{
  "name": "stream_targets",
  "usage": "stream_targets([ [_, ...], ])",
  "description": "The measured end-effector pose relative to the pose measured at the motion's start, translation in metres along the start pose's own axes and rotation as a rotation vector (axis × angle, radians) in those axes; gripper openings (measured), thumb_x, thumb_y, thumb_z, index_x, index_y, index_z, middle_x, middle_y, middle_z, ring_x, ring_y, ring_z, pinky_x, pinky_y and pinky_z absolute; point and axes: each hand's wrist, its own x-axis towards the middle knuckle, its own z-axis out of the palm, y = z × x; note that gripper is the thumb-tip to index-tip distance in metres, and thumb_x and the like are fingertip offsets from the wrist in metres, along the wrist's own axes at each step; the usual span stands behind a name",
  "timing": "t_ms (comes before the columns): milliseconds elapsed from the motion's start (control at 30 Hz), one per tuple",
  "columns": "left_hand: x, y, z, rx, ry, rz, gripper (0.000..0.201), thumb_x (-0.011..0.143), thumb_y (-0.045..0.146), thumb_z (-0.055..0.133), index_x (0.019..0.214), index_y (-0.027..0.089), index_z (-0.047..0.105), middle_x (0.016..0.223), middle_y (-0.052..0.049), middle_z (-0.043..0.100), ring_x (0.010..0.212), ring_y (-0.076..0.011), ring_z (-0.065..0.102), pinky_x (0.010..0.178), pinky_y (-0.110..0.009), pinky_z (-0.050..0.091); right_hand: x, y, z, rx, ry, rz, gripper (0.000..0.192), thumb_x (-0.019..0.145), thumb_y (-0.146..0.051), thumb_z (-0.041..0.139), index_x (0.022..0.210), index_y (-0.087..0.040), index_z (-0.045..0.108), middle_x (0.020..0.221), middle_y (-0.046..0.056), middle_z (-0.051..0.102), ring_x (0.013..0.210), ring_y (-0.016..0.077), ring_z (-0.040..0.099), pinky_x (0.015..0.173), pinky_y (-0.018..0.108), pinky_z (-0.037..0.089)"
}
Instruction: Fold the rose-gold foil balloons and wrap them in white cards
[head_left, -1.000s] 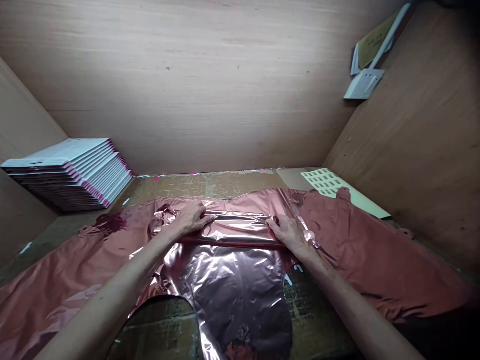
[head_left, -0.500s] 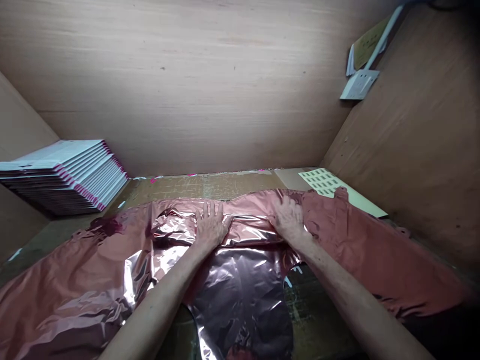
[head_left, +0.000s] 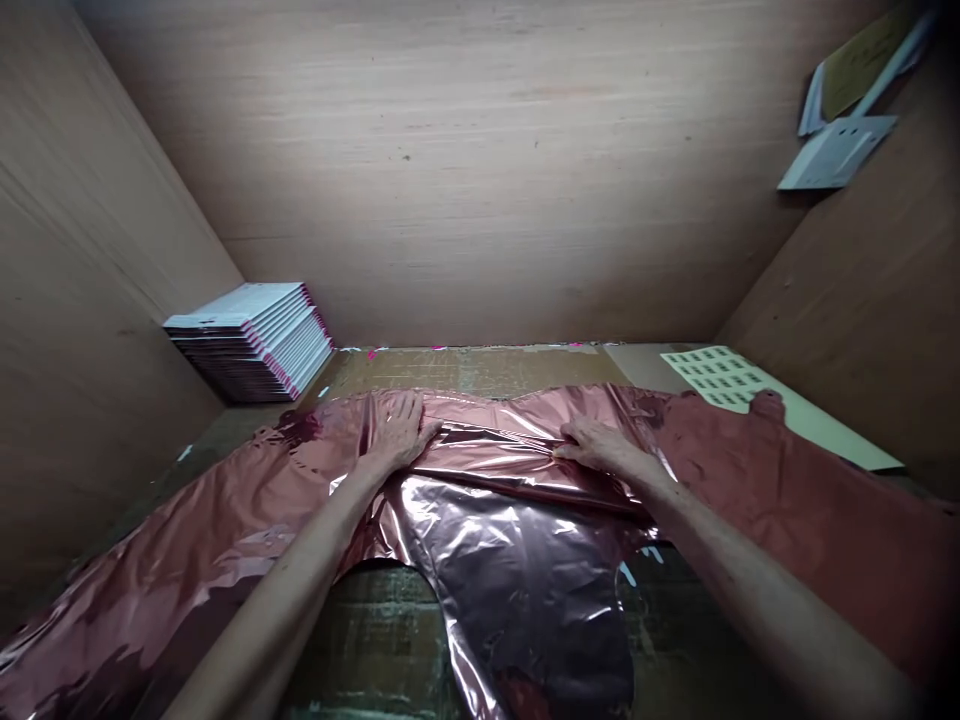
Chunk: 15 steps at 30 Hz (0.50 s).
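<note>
A large rose-gold foil balloon (head_left: 495,500), deflated, lies spread across the worktop. A fold runs across its middle. My left hand (head_left: 397,430) presses flat on the foil at the left end of the fold, fingers apart. At the right end of the fold my right hand (head_left: 596,445) lies on the foil with its fingertips pinching the folded edge. A shiny rounded flap hangs toward me below both hands.
A stack of white packets with pink edges (head_left: 251,335) sits at the back left. A sheet of small labels (head_left: 720,372) lies on a cardboard sheet at the back right. Wooden walls enclose the worktop (head_left: 480,365) on three sides. White papers (head_left: 836,150) hang on the right wall.
The camera has turned left. My left hand slid left along the fold; my right hand went from pressing flat to pinching the folded edge.
</note>
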Motion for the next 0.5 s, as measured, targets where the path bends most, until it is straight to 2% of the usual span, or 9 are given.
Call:
stream_targets([
  [67, -0.027, 0.019, -0.007, -0.045, 0.124, 0.047, 0.069, 0.096, 0.049, 0.036, 0.149, 0.005, 0.029, 0.159, -0.023, 0.021, 0.149, -0.0359, 0.014, 0.118, -0.057, 0.016, -0.016, -0.002, -0.004, 0.031, -0.020, 0.028, 0.019, 0.090, -0.030, 0.060, 0.080, -0.015, 0.063, 0.084, 0.008, 0.064, 0.076, 0.0184, 0.057, 0.058, 0.026, 0.031],
  [133, -0.072, 0.051, -0.015, -0.138, 0.184, 0.285, 0.076, 0.092, 0.053, 0.044, 0.150, 0.008, 0.029, 0.159, -0.022, 0.020, 0.148, -0.0354, 0.015, 0.118, -0.055, 0.020, -0.044, -0.004, 0.001, 0.138, -0.054, 0.036, 0.024, 0.091, -0.037, 0.058, 0.080, -0.016, 0.061, 0.077, 0.004, 0.062, 0.069, 0.0160, 0.055, 0.055, 0.025, 0.031],
  [167, -0.100, 0.068, -0.018, -0.189, 0.151, 0.464, 0.081, 0.088, 0.057, 0.049, 0.151, 0.010, 0.028, 0.159, -0.020, 0.022, 0.148, -0.0344, 0.020, 0.117, -0.052, 0.024, -0.063, -0.006, 0.008, 0.255, -0.081, 0.032, 0.028, 0.090, -0.043, 0.058, 0.080, -0.017, 0.060, 0.073, 0.002, 0.059, 0.065, 0.0147, 0.053, 0.053, 0.025, 0.030],
  [233, -0.156, 0.099, -0.019, -0.251, 0.050, 0.699, 0.094, 0.082, 0.063, 0.057, 0.153, 0.013, 0.022, 0.159, -0.018, 0.023, 0.147, -0.0341, 0.023, 0.117, -0.051, 0.028, -0.108, -0.016, 0.030, 0.567, -0.115, 0.043, 0.037, 0.088, -0.054, 0.057, 0.080, -0.017, 0.057, 0.066, -0.002, 0.053, 0.059, 0.0129, 0.048, 0.050, 0.023, 0.031],
  [300, -0.201, 0.121, -0.012, -0.260, 0.009, 0.813, 0.091, 0.082, 0.054, 0.060, 0.154, 0.013, 0.021, 0.159, -0.018, 0.025, 0.146, -0.0339, 0.024, 0.117, -0.051, 0.027, -0.156, -0.032, 0.056, 0.818, -0.088, 0.054, 0.044, 0.088, -0.060, 0.055, 0.079, -0.017, 0.055, 0.063, -0.004, 0.049, 0.058, 0.0127, 0.047, 0.050, 0.023, 0.034],
  [333, -0.218, 0.129, -0.007, -0.250, 0.006, 0.844, 0.085, 0.085, 0.045, 0.059, 0.153, 0.013, 0.021, 0.158, -0.017, 0.027, 0.146, -0.0330, 0.024, 0.117, -0.051, 0.026, -0.179, -0.040, 0.067, 0.855, -0.057, 0.042, 0.045, 0.089, -0.061, 0.052, 0.077, -0.017, 0.056, 0.064, -0.003, 0.050, 0.060, 0.0133, 0.048, 0.052, 0.023, 0.037],
  [400, -0.236, 0.136, 0.003, -0.223, 0.017, 0.896, 0.071, 0.087, 0.023, 0.052, 0.152, 0.013, 0.024, 0.157, -0.014, 0.030, 0.146, -0.0297, 0.025, 0.118, -0.049, 0.026, -0.219, -0.050, 0.084, 0.838, 0.014, -0.043, 0.041, 0.096, -0.053, 0.045, 0.082, -0.017, 0.060, 0.073, 0.000, 0.057, 0.070, 0.0155, 0.055, 0.063, 0.025, 0.047],
  [433, -0.240, 0.137, 0.007, -0.218, 0.025, 0.925, 0.068, 0.087, 0.017, 0.048, 0.152, 0.013, 0.026, 0.157, -0.013, 0.032, 0.146, -0.0279, 0.026, 0.118, -0.048, 0.027, -0.234, -0.050, 0.089, 0.797, 0.059, -0.118, 0.036, 0.098, -0.047, 0.043, 0.090, -0.017, 0.063, 0.084, 0.003, 0.063, 0.080, 0.0172, 0.059, 0.071, 0.027, 0.050],
  [500, -0.240, 0.135, 0.011, -0.233, 0.047, 0.998, 0.061, 0.089, 0.010, 0.043, 0.149, 0.014, 0.032, 0.153, -0.010, 0.040, 0.144, -0.0243, 0.031, 0.117, -0.045, 0.029, -0.253, -0.043, 0.097, 0.632, 0.212, -0.277, 0.032, 0.099, -0.031, 0.040, 0.120, -0.018, 0.060, 0.120, 0.011, 0.061, 0.110, 0.0221, 0.058, 0.092, 0.034, 0.051],
])
